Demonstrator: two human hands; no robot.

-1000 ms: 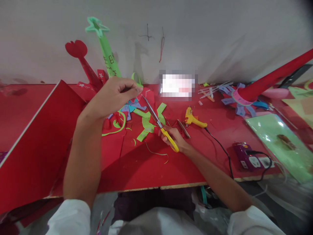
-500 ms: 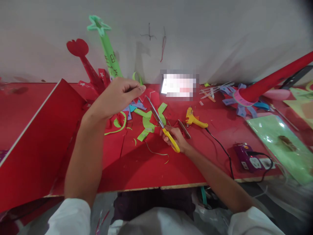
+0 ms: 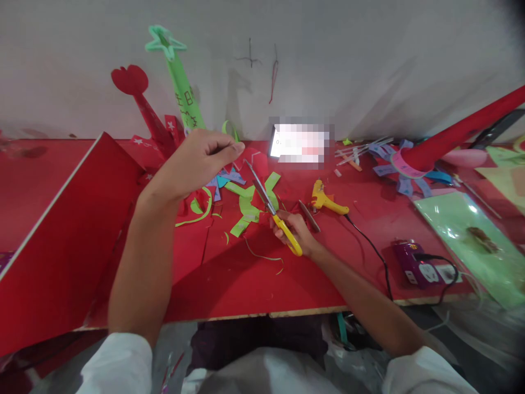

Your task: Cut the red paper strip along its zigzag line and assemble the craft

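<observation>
Scissors with yellow handles (image 3: 288, 236) rest in my right hand (image 3: 299, 230), fingers closed around the grip. The metal blades lie close together and point up and left toward my other hand. My left hand (image 3: 197, 164) is raised above the table with thumb and fingers pinched; what they hold, if anything, cannot be made out. Red paper (image 3: 257, 162) shows just beyond its fingertips. Below the blades lies a lime-green paper piece (image 3: 248, 205) with several strips sticking out. A thin green paper strip (image 3: 262, 257) curls on the red table (image 3: 238, 290).
A yellow glue gun (image 3: 328, 201) lies to the right, its cord running to a purple power box (image 3: 415, 265). A lit phone (image 3: 301, 143) leans at the wall. Red board (image 3: 69, 235) stands at left. Paper flowers and a red paper cone (image 3: 455, 131) lie around.
</observation>
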